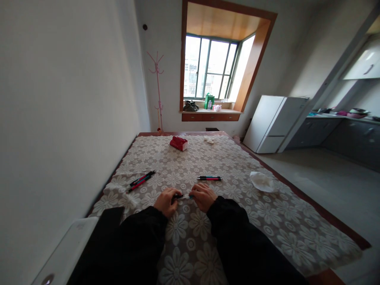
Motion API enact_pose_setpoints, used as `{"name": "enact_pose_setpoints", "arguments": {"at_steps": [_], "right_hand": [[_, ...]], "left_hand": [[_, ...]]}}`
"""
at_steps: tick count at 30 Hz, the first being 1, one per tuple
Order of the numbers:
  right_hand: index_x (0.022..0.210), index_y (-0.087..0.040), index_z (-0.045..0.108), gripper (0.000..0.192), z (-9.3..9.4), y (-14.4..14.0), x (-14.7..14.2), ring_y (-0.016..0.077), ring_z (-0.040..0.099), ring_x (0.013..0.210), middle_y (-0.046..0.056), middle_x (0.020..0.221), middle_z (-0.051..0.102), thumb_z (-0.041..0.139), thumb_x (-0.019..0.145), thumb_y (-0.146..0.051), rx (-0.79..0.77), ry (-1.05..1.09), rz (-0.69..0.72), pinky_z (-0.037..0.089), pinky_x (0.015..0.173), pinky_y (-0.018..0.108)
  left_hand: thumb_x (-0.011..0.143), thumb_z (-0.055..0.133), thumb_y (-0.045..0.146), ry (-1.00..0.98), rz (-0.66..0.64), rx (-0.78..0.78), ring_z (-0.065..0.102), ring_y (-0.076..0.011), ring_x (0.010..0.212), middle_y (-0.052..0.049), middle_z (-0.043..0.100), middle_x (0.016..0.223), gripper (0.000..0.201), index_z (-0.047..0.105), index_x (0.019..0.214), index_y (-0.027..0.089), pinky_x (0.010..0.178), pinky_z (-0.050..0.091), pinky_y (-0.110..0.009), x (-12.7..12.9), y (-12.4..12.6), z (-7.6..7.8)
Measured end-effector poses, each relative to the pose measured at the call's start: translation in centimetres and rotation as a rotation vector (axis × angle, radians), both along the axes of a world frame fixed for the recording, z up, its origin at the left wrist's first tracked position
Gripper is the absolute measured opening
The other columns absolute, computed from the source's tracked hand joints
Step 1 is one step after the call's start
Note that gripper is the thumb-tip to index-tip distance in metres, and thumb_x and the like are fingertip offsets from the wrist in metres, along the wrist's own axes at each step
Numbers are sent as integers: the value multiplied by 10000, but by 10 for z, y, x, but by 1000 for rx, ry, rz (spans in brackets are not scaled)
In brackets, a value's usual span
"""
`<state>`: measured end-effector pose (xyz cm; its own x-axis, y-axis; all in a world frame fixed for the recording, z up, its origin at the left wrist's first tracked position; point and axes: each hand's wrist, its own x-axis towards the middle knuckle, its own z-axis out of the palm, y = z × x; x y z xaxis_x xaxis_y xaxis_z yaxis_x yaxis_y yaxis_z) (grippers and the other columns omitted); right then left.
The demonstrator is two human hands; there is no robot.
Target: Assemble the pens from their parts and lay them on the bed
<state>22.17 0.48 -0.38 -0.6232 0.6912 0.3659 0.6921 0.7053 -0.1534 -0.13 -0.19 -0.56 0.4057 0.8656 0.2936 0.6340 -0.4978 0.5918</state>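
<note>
My left hand [166, 202] is closed on a black pen part [178, 196] above the floral tablecloth [181, 229]. Facing it, my right hand [203, 195] pinches a thin, pale pen piece [187, 197] with a bit of teal at its fingertips. The two pieces lie nearly in line between the hands; whether they are joined is too small to tell. Beyond my right hand, several pens [209, 178] in black, teal and red lie side by side. A second group of pens [141, 181] lies slanted to the left of my left hand.
A red tissue pack [178, 143] lies toward the table's far end, near a small pale crumpled item [209, 139]. At the right is a crumpled white paper [262, 181]. A white box-like object [67, 249] and a dark flat object [109, 217] sit at the near left, by the wall.
</note>
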Motion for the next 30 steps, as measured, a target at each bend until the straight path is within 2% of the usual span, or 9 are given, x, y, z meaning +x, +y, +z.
{"name": "enact_pose_setpoints", "arguments": {"at_steps": [4,8,13,16,20,25,30], "right_hand": [[943,-235,631,198,1,1,3,207,493,914,42,962,597,564,800,-115,26,-23,-6,344,791,335],[914,-234,625,219,9,1,10,207,499,928,34,958,606,548,774,-84,-16,-26,-26,331,815,342],[926,-224,599,289,11,4,20,218,516,939,33,958,622,523,715,-42,-84,12,-205,328,847,352],[990,-220,579,363,8,5,19,217,523,965,38,984,626,509,696,-18,-112,50,-256,330,886,351],[1042,-225,569,374,2,4,13,224,503,1035,46,1072,604,538,714,-48,-71,141,-185,329,935,361],[970,-254,625,199,-6,2,6,220,511,1034,31,1067,603,596,791,-173,-49,141,-24,341,944,381],[907,-251,652,104,-7,1,4,220,524,1017,39,1059,609,598,823,-221,-35,156,-35,359,934,390]], "left_hand": [[667,509,34,-10,-1,15,573,-186,946,-23,660,947,340,645,923,213,872,455,-311,0,1,-2],[658,509,29,-18,7,20,577,-182,953,-19,662,953,354,648,922,220,867,458,-297,0,0,-2],[650,510,27,-13,4,34,570,-186,963,-26,654,969,396,649,968,219,883,444,-302,0,-1,0],[611,498,2,-3,27,23,574,-182,901,-30,647,939,444,641,976,209,845,451,-301,-1,0,0],[586,452,-39,-26,64,17,577,-167,858,-27,636,908,452,637,921,202,817,454,-287,-3,3,-3],[611,433,-41,-29,97,38,580,-163,842,-27,635,895,416,634,882,202,808,458,-286,-3,3,-5],[636,437,-19,-24,126,46,584,-168,843,-31,637,899,384,626,888,201,815,457,-290,-4,4,-4]]}}
